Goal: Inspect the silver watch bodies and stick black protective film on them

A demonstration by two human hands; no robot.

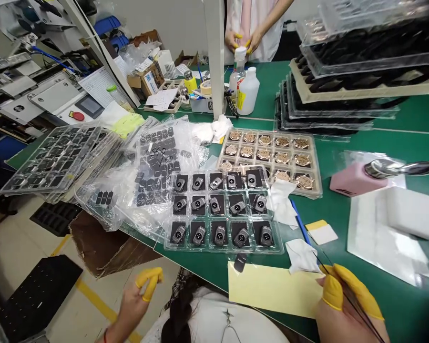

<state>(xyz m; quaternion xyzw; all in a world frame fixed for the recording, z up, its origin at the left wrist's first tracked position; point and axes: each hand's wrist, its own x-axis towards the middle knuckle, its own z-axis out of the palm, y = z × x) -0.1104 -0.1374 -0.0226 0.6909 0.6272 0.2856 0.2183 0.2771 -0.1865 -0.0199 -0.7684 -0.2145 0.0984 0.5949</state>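
Yellow rubber cots cover the fingertips of both hands. The right hand (pixel 346 305) pinches fine black tweezers (pixel 334 276), tips held over the white wipe (pixel 302 257) beside the yellow paper strip (pixel 271 288) on the green table (pixel 379 143); whether the tips hold anything cannot be told. The left hand (pixel 139 295) hangs off the table edge, fingers loosely curled, empty. One dark part (pixel 240 262) lies just below the clear tray (pixel 223 209) of small parts. Judged: between picks; next calls for a steady tweezer reach to that loose part.

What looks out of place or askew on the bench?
One small black part lies loose on the green table, just outside the front edge of the clear tray whose pockets are all filled. Crumpled white wipes are strewn beside the tray. The right hand holds tweezers nearby.
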